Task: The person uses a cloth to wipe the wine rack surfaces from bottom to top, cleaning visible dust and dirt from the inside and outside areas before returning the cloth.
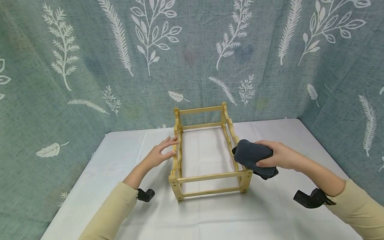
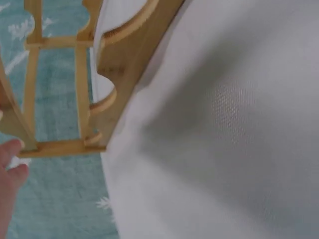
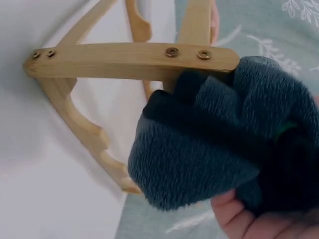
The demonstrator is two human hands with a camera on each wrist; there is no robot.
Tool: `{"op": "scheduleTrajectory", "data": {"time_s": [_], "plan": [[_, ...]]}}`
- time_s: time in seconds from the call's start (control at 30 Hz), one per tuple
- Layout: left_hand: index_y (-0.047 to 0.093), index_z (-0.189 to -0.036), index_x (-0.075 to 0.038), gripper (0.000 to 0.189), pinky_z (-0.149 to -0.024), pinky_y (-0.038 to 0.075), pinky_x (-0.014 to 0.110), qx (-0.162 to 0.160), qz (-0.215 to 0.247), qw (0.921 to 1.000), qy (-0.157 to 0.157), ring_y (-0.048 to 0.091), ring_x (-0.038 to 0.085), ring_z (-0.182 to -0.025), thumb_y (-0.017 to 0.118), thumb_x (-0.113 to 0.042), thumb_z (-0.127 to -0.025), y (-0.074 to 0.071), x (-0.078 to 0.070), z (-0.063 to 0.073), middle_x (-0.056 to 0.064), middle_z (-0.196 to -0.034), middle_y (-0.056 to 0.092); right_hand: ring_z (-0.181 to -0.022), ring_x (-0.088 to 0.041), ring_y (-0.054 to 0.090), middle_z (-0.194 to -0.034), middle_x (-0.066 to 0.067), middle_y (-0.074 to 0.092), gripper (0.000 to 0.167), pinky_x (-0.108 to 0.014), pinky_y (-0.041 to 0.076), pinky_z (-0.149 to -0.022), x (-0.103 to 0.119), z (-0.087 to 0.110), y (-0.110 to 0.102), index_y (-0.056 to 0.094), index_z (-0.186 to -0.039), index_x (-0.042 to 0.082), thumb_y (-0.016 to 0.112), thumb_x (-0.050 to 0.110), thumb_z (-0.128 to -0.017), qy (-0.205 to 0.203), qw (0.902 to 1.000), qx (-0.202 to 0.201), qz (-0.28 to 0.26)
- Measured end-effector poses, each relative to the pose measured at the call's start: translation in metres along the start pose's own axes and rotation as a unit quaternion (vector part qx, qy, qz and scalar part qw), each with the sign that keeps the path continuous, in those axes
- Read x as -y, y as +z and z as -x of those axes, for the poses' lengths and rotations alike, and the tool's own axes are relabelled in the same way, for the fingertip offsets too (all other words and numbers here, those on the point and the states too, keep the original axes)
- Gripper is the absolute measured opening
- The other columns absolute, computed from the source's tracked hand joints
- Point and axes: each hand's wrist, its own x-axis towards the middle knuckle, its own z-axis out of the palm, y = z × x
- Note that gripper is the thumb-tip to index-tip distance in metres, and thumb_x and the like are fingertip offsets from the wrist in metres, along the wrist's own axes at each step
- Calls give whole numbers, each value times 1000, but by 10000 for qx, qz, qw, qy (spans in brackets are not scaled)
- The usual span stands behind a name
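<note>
A light wooden rack (image 1: 210, 176) with notched side rails stands on the table. My right hand (image 1: 277, 155) grips a bunched, folded dark blue-grey cloth (image 1: 252, 155) at the rack's near right corner. Fuzzy pile and black edging show on the cloth (image 3: 184, 159) in the right wrist view, where it lies close against the rack's end post (image 3: 124, 59); whether they touch is hard to tell. Across the rack, my left hand (image 1: 159, 153) is at the left side rail, fingers extended and thumb apart. Its fingertips (image 2: 12, 145) overlap the rail in view; contact cannot be made out.
A white cloth (image 1: 144, 220) covers the table under the rack. Green-grey curtains (image 1: 192, 80) with white leaf prints hang behind and along both sides. Black wrist mounts (image 1: 310, 198) sit by both sleeves.
</note>
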Motion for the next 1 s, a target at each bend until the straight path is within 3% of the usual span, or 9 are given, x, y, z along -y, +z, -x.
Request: {"op": "scheduleTrajectory", "data": {"time_s": [0.13, 0.23, 0.37, 0.43, 0.53, 0.63, 0.83, 0.9, 1.0], "plan": [[36, -142, -19, 60, -103, 19, 62, 189, -369, 9987, -292, 12, 32, -139, 57, -37, -90, -2, -14, 10, 5, -150, 26, -105, -38, 54, -124, -27, 49, 75, -43, 49, -76, 1, 5, -7, 35, -139, 3, 70, 32, -79, 92, 9994, -342, 14], [20, -148, -18, 76, -103, 18, 62, 547, -538, 9950, -632, 7, 34, -139, 57, -45, -88, -4, -31, 19, 10, -152, 17, -103, -35, 55, -123, -25, 50, 73, -40, 49, -75, 9, 13, -16, 33, -139, 5, 70, 29, -80, -1, 9979, -609, -227], [3, -149, -11, 91, -106, 13, 58, 1241, -544, 9866, -911, 0, 34, -140, 57, -49, -86, -10, -55, 28, 13, -154, 4, -97, -31, 56, -119, -22, 52, 67, -37, 49, -70, 33, 23, -18, 37, -137, 7, 70, 21, -81, -528, 9935, -814, -590], [0, -148, -9, 95, -108, 12, 56, 1515, -511, 9820, -1005, -1, 32, -140, 58, -50, -85, -12, -65, 29, 13, -154, 0, -91, -28, 57, -113, -21, 55, 61, -36, 50, -66, 46, 26, -8, 42, -133, 6, 71, 16, -80, -1047, 9884, -791, -764], [-4, -147, -6, 100, -109, 12, 53, 1727, -582, 9772, -1093, -2, 31, -140, 58, -53, -83, -12, -75, 29, 13, -153, -4, -84, -22, 58, -107, -17, 59, 53, -34, 50, -65, 63, 26, 21, 49, -126, 5, 72, 11, -79, -1922, 9763, -450, -890], [-6, -147, -5, 104, -110, 11, 52, 1744, -706, 9751, -1173, -4, 30, -140, 59, -55, -82, -10, -80, 28, 13, -153, -9, -89, -16, 60, -109, -11, 62, 48, -32, 50, -71, 71, 18, 63, 53, -122, 9, 72, 14, -78, -2571, 9640, 30, -679], [-5, -146, -3, 108, -108, 11, 57, 1584, -953, 9750, -1237, -10, 32, -139, 59, -59, -79, -1, -88, 27, 13, -151, -16, -109, -8, 52, -121, 5, 57, 47, -28, 44, -87, 69, -9, 152, 54, -124, 21, 71, 20, -80, -2562, 9609, 958, 435], [-3, -146, -2, 108, -108, 12, 57, 1507, -1100, 9753, -1184, -9, 33, -139, 59, -59, -79, 2, -93, 27, 14, -152, -15, -109, -9, 51, -120, 5, 56, 49, -27, 44, -88, 63, -20, 176, 52, -125, 21, 71, 19, -80, -2767, 9523, 946, 871], [0, -146, -2, 107, -108, 15, 54, 1419, -1331, 9745, -1114, -5, 31, -140, 58, -61, -79, 6, -96, 28, 14, -152, -11, -106, -11, 53, -115, 1, 57, 51, -26, 44, -89, 55, -35, 202, 51, -126, 19, 72, 19, -79, -3275, 9302, 456, 1592]]}}
